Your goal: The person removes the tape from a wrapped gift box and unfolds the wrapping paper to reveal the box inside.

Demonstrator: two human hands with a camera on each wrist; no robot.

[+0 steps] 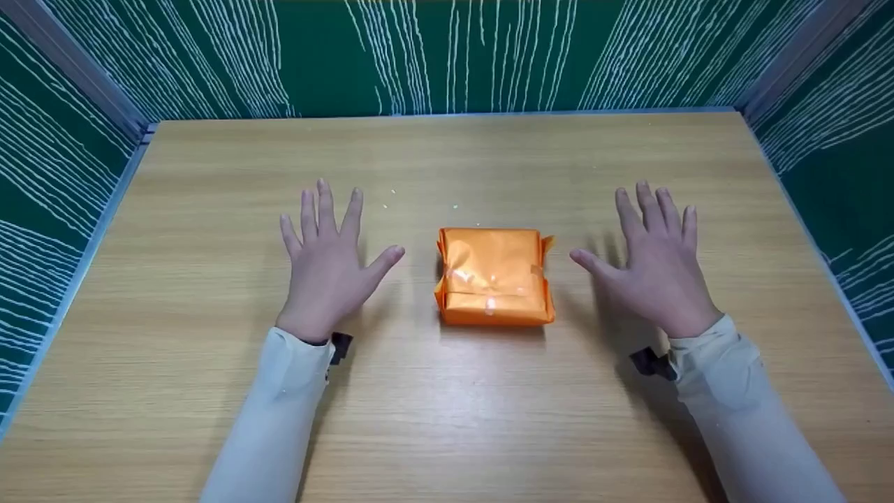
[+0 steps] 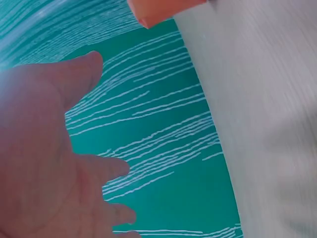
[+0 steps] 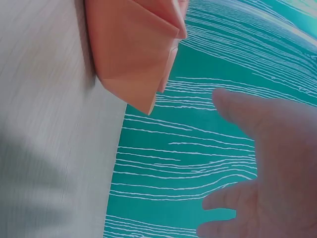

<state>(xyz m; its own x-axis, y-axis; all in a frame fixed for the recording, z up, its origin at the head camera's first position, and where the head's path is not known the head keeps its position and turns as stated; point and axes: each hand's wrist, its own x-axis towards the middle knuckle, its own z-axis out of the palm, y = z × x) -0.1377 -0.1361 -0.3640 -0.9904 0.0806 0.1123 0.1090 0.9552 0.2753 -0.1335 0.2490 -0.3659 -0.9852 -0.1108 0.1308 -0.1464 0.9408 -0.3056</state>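
Head view: the orange package (image 1: 492,272) lies on the bench (image 1: 391,426) between the left hand (image 1: 327,276) and the right hand (image 1: 660,276), fingers spread wide and empty; its wrapping appears substantially complete, and no brand or writing is legible. Left wrist view: a package corner shows, clear of the fingers. Right wrist view: folded end flaps (image 3: 141,69) project, possibly leaving securing outstanding.

left hand (image 2: 42,144): thumb extended | orange package (image 2: 161,10): cropped, top | white-lined green panel (image 2: 171,201): behind | tabletop (image 2: 262,99): right
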